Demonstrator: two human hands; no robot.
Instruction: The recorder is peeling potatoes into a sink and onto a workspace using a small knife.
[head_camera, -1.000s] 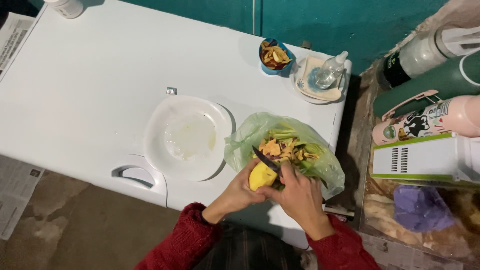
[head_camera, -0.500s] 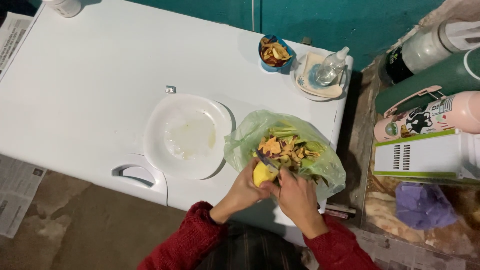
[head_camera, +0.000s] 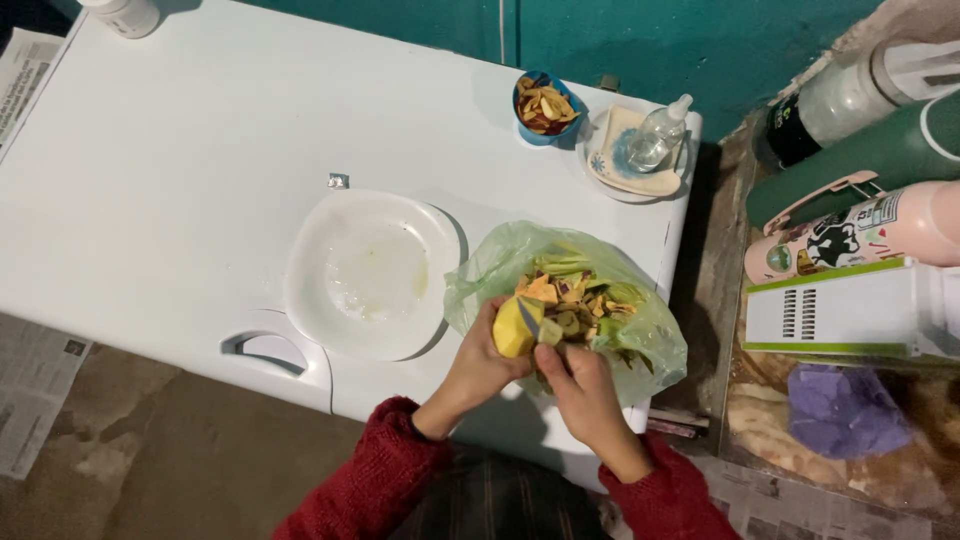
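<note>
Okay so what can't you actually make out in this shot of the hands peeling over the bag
- Head view: the knife shows only part of its blade; the right hand covers the handle.
- The yellow fruit is half wrapped by the left hand, so its underside is hidden.
- The scraps in the green bag are too small to identify.
- The white bottle is cut off by the top edge.

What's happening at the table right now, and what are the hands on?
A person in red sleeves is peeling a yellow fruit over a green plastic bag filled with peelings. The left hand grips the fruit, and the right hand works a knife against it. Beside the bag sits an empty white plate on the white table. Farther back stand a blue bowl of scraps and a clear bottle on a saucer.
</note>
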